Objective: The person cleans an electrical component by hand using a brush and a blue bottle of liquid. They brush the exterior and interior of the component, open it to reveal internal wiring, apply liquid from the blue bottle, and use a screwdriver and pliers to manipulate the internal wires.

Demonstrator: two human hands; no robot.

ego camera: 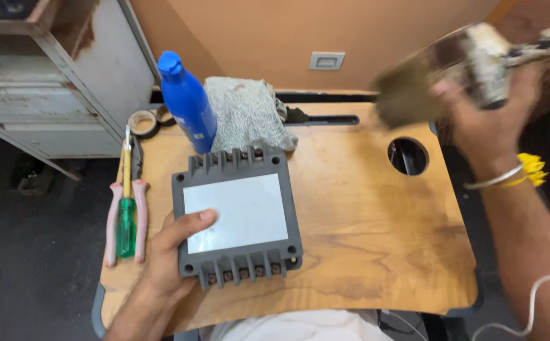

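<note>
Grey finned block (237,215) lies flat, long axis toward wall; left hand (171,249) steadies it; right hand (489,117) grips brush (439,76).

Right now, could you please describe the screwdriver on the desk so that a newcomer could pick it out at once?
Start at the brown wooden desk and go to its left edge, left of the grey finned box that the left hand steadies. There the screwdriver with the green see-through handle and yellow shaft lies between the pink handles of the pliers. It is the only green thing there.

Bare forearms; the right wrist (499,177) wears a silver bangle and a yellow thread band.
</note>
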